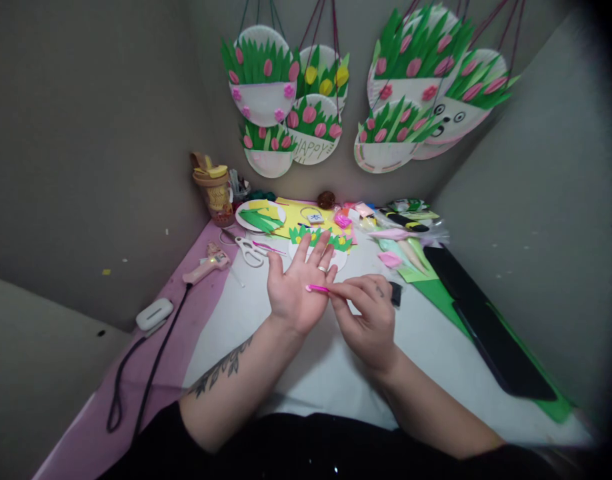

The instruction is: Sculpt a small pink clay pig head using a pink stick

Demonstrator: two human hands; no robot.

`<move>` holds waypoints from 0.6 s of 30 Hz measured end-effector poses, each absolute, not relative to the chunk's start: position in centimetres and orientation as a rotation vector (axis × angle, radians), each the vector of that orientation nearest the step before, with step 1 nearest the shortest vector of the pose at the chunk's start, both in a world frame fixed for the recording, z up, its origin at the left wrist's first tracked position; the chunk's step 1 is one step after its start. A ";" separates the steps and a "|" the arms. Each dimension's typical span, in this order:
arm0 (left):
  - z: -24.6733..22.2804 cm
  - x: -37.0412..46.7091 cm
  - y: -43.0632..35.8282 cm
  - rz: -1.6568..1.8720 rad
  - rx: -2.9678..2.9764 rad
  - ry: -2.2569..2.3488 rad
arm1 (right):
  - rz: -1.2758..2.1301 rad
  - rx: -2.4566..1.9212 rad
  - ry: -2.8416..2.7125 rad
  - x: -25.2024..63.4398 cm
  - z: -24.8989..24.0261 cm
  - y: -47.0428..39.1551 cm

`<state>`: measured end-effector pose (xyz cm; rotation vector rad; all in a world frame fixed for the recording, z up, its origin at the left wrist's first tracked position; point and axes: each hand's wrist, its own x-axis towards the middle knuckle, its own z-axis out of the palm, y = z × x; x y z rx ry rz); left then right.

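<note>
Palm up and fingers spread, my left hand (301, 293) is held over the white table covering. A small whitish bit lies on its palm, at the tip of a thin bright pink tool (319, 289); what the bit is made of I cannot tell. My right hand (369, 317) pinches that pink tool between thumb and fingers, with the tip touching the left palm. Behind the left fingers sits a paper plate craft (342, 259) with green paper grass and yellow flowers, partly hidden by the hand.
White scissors (249, 251), a pink glue gun (209, 265) and a white case (155, 313) are on the left. A plate of green strips (261, 215) stands at the back. Clay packets (411, 257) and a long black item (486, 327) lie right. Decorated plates (263, 103) hang above.
</note>
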<state>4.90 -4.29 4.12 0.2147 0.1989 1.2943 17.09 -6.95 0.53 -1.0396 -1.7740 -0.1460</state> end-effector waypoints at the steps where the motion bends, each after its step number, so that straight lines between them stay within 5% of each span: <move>1: 4.2 4.9 -4.3 1.295 0.208 0.203 | -0.147 -1.041 -1.777 17.1 0.5 -7.0; 18: 4.4 4.5 -4.4 1.193 0.253 0.152 | -0.065 -0.927 -1.776 18.4 1.2 -6.8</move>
